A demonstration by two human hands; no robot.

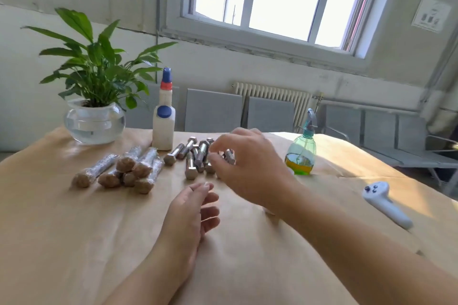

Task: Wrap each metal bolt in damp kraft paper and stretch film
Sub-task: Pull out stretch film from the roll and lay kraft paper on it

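Observation:
Several bare metal bolts (192, 156) lie in a loose pile at the middle of the table. My right hand (247, 163) hovers over the pile's right side, its fingertips curled down onto a bolt (230, 156); whether they pinch it is unclear. To the left lies a heap of several wrapped bolts (128, 171), brown paper under shiny film. My left hand (190, 208) rests on the kraft paper sheet (99, 242) with relaxed fingers, holding nothing.
A green spray bottle (302, 151) stands right of the bolts. A white glue bottle (163, 116) and a potted plant in a glass bowl (94, 106) stand at the back left. A white controller (386, 203) lies at the right.

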